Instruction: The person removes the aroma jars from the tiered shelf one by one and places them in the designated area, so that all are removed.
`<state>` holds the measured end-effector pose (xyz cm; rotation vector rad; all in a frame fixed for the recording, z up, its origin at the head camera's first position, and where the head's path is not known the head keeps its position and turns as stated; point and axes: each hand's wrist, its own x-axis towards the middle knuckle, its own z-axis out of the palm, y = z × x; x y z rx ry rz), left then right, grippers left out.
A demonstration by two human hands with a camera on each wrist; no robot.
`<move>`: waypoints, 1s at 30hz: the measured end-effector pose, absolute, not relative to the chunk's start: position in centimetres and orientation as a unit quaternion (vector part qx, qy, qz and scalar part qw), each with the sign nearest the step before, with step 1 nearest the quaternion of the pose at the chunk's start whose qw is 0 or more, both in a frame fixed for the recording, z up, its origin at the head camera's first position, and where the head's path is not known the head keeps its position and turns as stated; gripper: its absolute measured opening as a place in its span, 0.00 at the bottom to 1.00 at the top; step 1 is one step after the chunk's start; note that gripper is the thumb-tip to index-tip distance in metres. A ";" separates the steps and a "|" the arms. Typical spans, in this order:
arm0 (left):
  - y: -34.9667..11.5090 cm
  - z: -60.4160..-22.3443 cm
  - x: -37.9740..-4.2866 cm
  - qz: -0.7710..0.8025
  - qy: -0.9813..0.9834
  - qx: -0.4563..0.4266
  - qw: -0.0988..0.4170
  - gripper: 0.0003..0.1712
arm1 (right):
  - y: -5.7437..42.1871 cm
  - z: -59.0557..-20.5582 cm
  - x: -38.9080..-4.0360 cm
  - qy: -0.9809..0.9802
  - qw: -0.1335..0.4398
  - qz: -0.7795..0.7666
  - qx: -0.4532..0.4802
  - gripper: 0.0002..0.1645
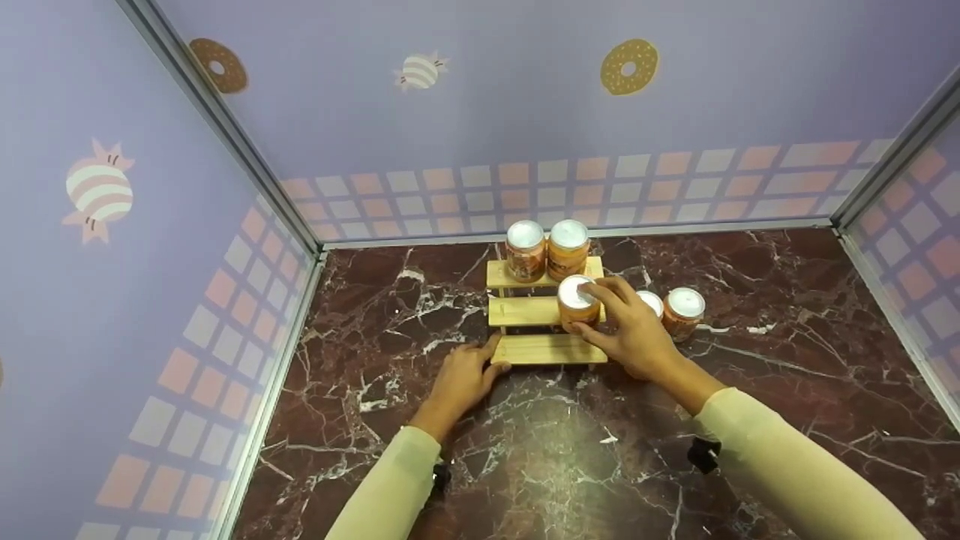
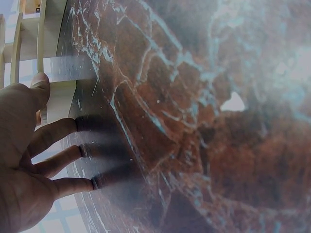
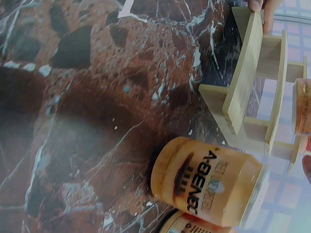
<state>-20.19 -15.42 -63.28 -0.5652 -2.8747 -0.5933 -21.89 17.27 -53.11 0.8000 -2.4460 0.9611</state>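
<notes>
A three-tier wooden rack [image 1: 546, 349] stands on the marble-patterned surface. Its lower slat has its left end between the thumb and index finger of my left hand [image 1: 459, 379]; the other fingers [image 2: 58, 161] are spread at the tabletop. My right hand [image 1: 637, 334] grips an orange can [image 1: 577, 300] with a silvery-white top, upright at the right end of the middle tier. Two similar cans, one [image 1: 525, 251] left of the other [image 1: 568, 251], sit side by side on the top tier. In the right wrist view, the gripped can [image 3: 303, 107] shows only partly at the edge.
To the right of the rack, two more orange cans stand close together: one [image 1: 684, 311] farther out, the other [image 1: 649, 302] partly behind my right hand. Patterned purple walls [image 1: 517, 112] enclose the back and sides of the marble surface [image 1: 375, 322].
</notes>
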 end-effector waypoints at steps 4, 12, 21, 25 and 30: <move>-16.0 -66.3 -21.4 -0.191 -0.956 -0.197 0.102 0.39 | 18.2 -53.1 -21.8 -0.875 0.221 0.321 0.287 0.39; -16.0 -66.2 -21.2 -0.186 -0.953 -0.205 0.119 0.39 | 20.0 -52.7 -21.7 -0.872 0.240 0.320 0.282 0.40; -16.4 -67.9 -22.1 -0.202 -0.954 -0.197 0.099 0.42 | 21.8 -52.5 -21.5 -0.869 0.250 0.323 0.278 0.38; -16.1 -65.6 -21.2 -0.186 -0.956 -0.203 0.099 0.41 | 22.7 -52.5 -21.3 -0.872 0.252 0.324 0.269 0.38; -15.9 -64.3 -20.6 -0.204 -0.953 -0.203 0.093 0.40 | 23.9 -52.5 -20.9 -0.880 0.249 0.322 0.245 0.39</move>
